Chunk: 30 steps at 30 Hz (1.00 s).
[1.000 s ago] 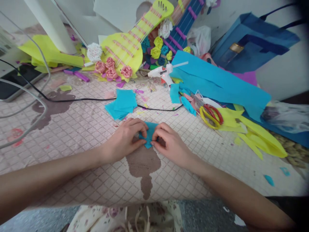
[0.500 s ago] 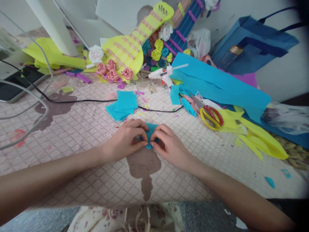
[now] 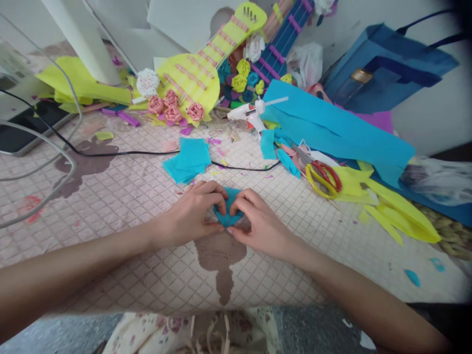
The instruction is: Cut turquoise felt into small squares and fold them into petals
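Observation:
A small piece of blue fabric or crepe paper lies between my two hands over the table, its near edge folded. My left hand grips its left side, fingers curled and thumb at the near edge. From the right, my right hand holds the other side the same way, the two thumb tips close together. The fingers hide part of the piece. Just beyond my left hand lies a loose stack of blue squares.
Scissors with yellow and red handles lie right of my hands. A white glue gun stands behind, near a yellow paper guitar with pink flowers. A black cable crosses the table. Blue sheets and a blue bag are at right.
My thumbs have shifted slightly towards me and down, showing more of the piece's folded near edge between my hands. The things around have stayed in place.

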{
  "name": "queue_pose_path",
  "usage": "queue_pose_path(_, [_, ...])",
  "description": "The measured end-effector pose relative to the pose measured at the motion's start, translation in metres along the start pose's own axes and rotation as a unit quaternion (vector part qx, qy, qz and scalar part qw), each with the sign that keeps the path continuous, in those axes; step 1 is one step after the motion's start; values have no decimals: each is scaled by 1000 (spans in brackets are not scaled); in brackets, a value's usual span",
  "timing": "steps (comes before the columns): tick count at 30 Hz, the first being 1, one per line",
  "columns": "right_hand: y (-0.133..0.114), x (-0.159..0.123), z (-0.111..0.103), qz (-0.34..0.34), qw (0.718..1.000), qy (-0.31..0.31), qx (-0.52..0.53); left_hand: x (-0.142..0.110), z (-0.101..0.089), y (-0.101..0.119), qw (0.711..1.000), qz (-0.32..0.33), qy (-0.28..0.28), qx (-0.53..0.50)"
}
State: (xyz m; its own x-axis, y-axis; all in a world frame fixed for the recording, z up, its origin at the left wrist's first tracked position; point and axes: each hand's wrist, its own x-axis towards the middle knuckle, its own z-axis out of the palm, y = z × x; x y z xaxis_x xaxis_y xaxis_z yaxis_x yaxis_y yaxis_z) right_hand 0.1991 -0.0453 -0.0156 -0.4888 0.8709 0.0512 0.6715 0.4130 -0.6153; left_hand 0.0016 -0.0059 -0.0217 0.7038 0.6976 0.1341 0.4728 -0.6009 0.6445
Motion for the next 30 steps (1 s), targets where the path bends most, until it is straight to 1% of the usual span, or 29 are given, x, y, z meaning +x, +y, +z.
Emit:
queue_pose_path(9, [2,0,-3,-6,999,0,37,1,-9,-3,999,17,-31,-38])
queue_pose_path(11, [5,0,-7,-7,998,-17,53,2,-12,-4,998,29,-45,-46])
queue_pose_path(16, [11,-1,-22,-29,990,-97,98,1,-18,-8,994,48,-78,-54])
queue_pose_path(21, [15,0,-27,-56,985,-122,104,0,-19,-12,993,65,-82,-57])
queue_pose_path(27, [15,1,-22,-59,988,-111,94,1,-20,-11,992,68,-89,-50])
queue_pose_path(30, [18,1,-25,-61,987,-121,90,2,-21,-11,992,71,-93,-50])
